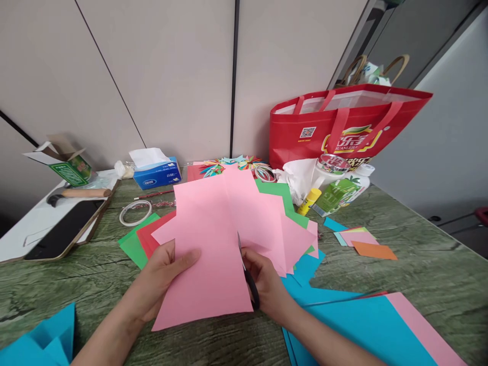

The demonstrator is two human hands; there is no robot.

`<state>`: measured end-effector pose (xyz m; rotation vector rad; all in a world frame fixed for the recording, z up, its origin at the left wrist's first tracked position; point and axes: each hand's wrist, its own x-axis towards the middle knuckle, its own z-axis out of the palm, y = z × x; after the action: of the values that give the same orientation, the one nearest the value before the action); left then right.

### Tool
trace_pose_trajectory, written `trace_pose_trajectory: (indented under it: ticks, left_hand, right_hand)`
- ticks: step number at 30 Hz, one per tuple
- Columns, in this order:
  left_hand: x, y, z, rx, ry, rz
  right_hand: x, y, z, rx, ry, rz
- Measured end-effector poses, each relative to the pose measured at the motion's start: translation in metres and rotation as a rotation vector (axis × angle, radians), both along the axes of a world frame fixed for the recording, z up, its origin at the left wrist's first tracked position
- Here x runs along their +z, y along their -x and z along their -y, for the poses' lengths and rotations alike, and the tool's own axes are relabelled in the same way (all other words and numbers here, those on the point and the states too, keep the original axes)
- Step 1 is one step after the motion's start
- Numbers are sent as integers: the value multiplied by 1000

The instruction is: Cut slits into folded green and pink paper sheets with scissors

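Note:
A pink sheet of paper (208,279) is raised above the table in front of me, partly cut from its near edge upward. My left hand (168,274) pinches its left side, thumb on top and fingers underneath. Black-handled scissors (249,284) sit in my right hand (265,284), their blade pointing away from me along the cut. Part of the blades is hidden by the paper. Behind and below the raised sheet lie more pink sheets (297,236), with green paper (280,193) and red paper (154,231) sticking out.
Blue sheets (354,320) lie at the right front, folded blue paper (46,340) at the left. Paper strips (375,250), a glue stick (309,201), a tape roll (135,213), a tissue box (158,174), a phone (64,231), a hammer-like tool (86,193) and a red bag (297,134) stand around.

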<state>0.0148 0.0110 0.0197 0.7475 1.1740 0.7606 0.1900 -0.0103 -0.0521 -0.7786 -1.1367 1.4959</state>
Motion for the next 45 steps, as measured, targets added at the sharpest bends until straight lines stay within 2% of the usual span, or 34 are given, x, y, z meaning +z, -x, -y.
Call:
trace_pose_trajectory:
  ticks: [18, 29, 45]
  left_hand:
    - [3, -1, 3, -32, -11, -6]
    - [2, 1, 2, -32, -8, 18]
    - [5, 1, 2, -25, -4, 18]
  right_hand:
    - [6, 2, -1, -16, 32, -1]
    - [2, 2, -2, -14, 31, -39]
    - [0, 0, -1, -50, 15, 108]
